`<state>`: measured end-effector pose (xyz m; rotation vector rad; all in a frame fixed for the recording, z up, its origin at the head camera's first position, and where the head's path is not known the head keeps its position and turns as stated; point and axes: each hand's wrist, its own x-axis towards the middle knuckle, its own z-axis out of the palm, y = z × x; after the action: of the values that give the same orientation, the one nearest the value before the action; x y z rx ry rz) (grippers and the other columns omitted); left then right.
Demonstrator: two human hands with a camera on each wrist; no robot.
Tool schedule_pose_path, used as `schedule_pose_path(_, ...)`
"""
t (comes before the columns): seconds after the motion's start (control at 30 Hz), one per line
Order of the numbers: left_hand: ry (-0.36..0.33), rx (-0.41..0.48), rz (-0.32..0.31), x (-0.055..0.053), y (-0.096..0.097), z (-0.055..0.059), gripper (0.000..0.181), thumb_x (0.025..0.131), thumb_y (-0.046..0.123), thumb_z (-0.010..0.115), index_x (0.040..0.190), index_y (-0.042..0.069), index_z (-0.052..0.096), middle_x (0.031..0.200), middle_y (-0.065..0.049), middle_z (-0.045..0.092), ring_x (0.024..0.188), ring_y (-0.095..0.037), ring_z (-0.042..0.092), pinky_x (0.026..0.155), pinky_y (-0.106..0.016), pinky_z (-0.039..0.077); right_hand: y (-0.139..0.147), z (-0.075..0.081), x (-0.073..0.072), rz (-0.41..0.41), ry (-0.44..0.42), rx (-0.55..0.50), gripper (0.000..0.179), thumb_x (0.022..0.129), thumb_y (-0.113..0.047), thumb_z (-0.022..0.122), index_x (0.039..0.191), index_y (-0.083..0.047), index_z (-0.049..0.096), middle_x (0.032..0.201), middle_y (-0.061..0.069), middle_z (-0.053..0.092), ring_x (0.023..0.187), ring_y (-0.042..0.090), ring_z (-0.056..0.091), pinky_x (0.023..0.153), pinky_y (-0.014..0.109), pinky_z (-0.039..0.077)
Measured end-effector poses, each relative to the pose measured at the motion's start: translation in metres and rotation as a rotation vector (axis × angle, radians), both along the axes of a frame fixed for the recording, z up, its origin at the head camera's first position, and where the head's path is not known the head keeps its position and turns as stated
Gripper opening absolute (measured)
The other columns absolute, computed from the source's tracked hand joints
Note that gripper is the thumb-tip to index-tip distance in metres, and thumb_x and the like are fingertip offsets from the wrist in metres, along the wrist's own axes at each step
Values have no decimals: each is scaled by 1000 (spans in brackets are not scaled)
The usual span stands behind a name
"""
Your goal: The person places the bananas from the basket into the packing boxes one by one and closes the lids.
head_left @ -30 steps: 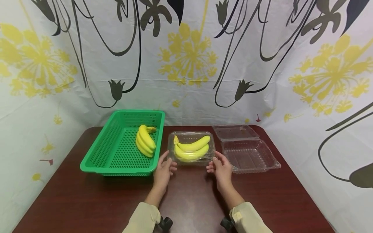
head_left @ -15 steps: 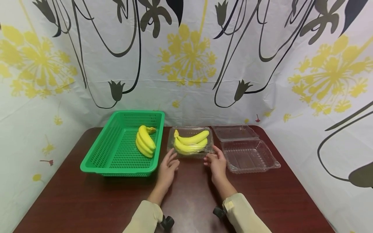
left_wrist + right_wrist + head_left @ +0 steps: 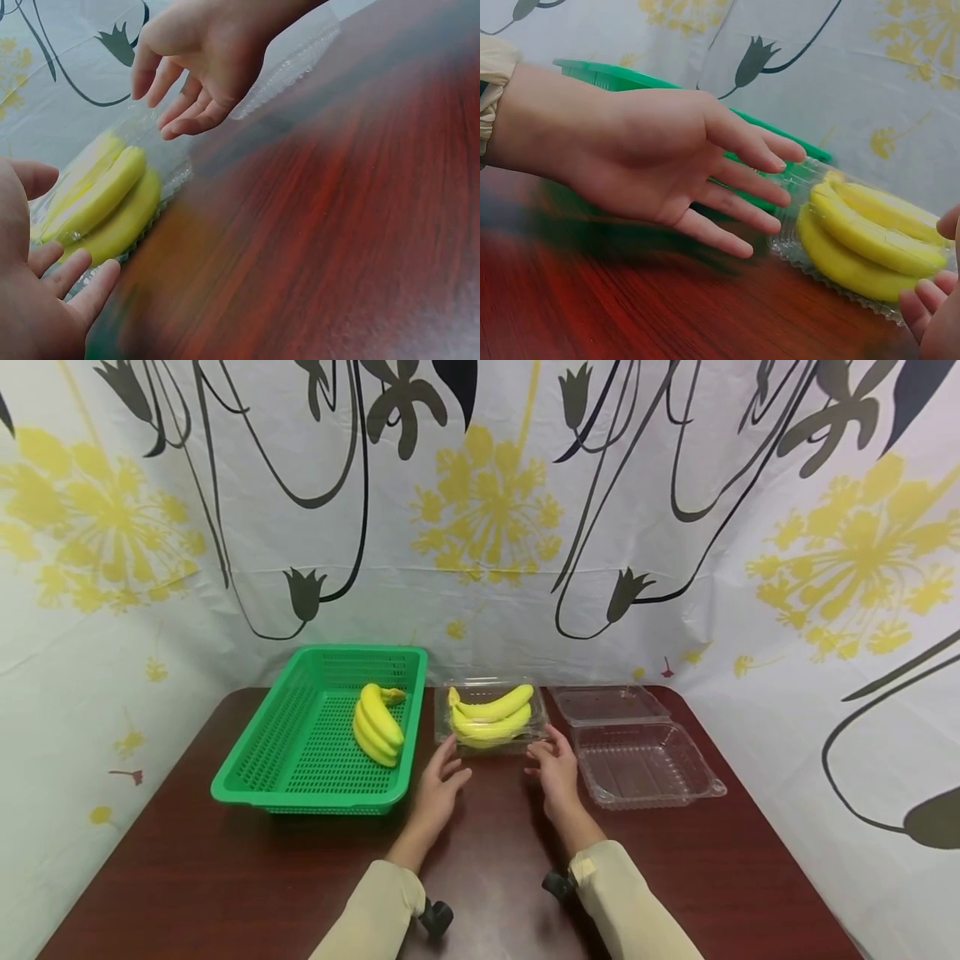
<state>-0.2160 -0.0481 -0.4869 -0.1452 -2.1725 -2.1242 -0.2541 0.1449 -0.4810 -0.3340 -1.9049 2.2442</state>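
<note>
A closed clear plastic clamshell (image 3: 443, 729) stands at the back middle of the table, with a bunch of yellow bananas (image 3: 491, 718) inside. At its near left corner is my left hand (image 3: 438, 789), fingers extended and fingertips right at the edge. My right hand (image 3: 557, 777) is at the near right corner, its fingers loosely bent. In the right wrist view, the left hand (image 3: 652, 157) shows spread fingers pointing at the clamshell's side. The left wrist view shows the right hand (image 3: 210, 71) with relaxed fingers and nothing in its grasp.
To the left stands a green plastic basket (image 3: 300, 752) holding another bunch of bananas (image 3: 377, 727). An open clear clamshell (image 3: 645, 764) lies at the right, its lid (image 3: 611, 703) folded back. A patterned cloth (image 3: 480, 610) hangs close behind the dark red table (image 3: 487, 860).
The closed clamshell with the bananas has slid away from me toward the cloth. Both hands have moved forward, and their fingers have loosened from its sides.
</note>
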Motion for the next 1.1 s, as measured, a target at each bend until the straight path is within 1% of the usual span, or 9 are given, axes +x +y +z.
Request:
schedule_pose_path(0.17, -2, 36, -6, 11, 0, 25, 62, 92, 0, 59, 149, 1, 35, 151, -24, 33, 129, -45, 41, 95, -50, 45, -2, 1, -2, 57, -4, 11, 54, 94, -1, 58, 146, -8, 43, 122, 21, 52, 94, 16, 57, 83, 47, 53)
schedule_pose_path(0.2, -5, 40, -5, 11, -1, 26, 62, 92, 0, 59, 149, 1, 35, 151, -23, 33, 129, -45, 40, 95, -50, 45, -3, 1, -1, 69, -4, 11, 55, 94, -1, 58, 146, -8, 42, 127, 23, 50, 98, 18, 56, 87, 51, 50)
schedule_pose_path(0.33, -17, 54, -6, 9, -2, 27, 62, 92, 0, 58, 149, 1, 34, 152, -23, 31, 130, -45, 39, 94, -49, 46, -2, 1, 1, 112, 3, 6, 56, 94, 0, 57, 148, -7, 39, 136, 26, 45, 113, 28, 51, 92, 57, 45)
schedule_pose_path(0.43, -25, 57, -8, 6, -3, 24, 63, 92, -1, 58, 150, 1, 33, 152, -23, 30, 130, -46, 39, 93, -49, 46, 1, -1, 2, 125, 4, 8, 56, 95, 1, 55, 148, -6, 39, 140, 26, 44, 117, 32, 50, 92, 56, 46)
schedule_pose_path(0.63, -36, 37, 36, -7, -2, 1, 63, 93, 0, 58, 151, 6, 34, 153, -20, 30, 128, -45, 40, 90, -48, 48, 4, -3, 4, 143, 12, 11, 55, 95, 0, 55, 148, -6, 39, 142, 25, 43, 119, 32, 49, 93, 55, 46)
schedule_pose_path(0.73, -30, -5, 52, -7, 0, -5, 62, 93, 4, 60, 151, 9, 35, 153, -16, 32, 126, -42, 44, 90, -47, 49, 4, -1, 10, 148, 19, 29, 56, 94, 0, 56, 148, -5, 39, 142, 26, 42, 118, 32, 49, 93, 55, 46)
schedule_pose_path(0.83, -5, -36, 55, -4, 3, -3, 62, 93, 5, 61, 150, 11, 37, 151, -15, 34, 125, -40, 47, 91, -47, 48, 4, 3, 18, 156, 41, 69, 57, 94, 1, 57, 147, -4, 38, 141, 27, 43, 115, 31, 51, 93, 55, 46)
schedule_pose_path(0.93, 24, -51, 58, -1, 4, 3, 62, 92, 7, 63, 149, 11, 39, 150, -13, 37, 124, -37, 49, 92, -48, 47, 5, 8, 25, 173, 82, 121, 57, 94, 1, 57, 147, -2, 38, 139, 28, 44, 112, 31, 54, 91, 53, 47)
schedule_pose_path(1.1, 65, -54, 33, 4, 7, 20, 62, 92, 8, 64, 149, 14, 40, 151, -10, 37, 125, -34, 48, 91, -47, 49, 10, 19, 34, 215, 183, 214, 57, 93, 3, 59, 146, -1, 39, 137, 25, 47, 117, 40, 52, 86, 40, 53)
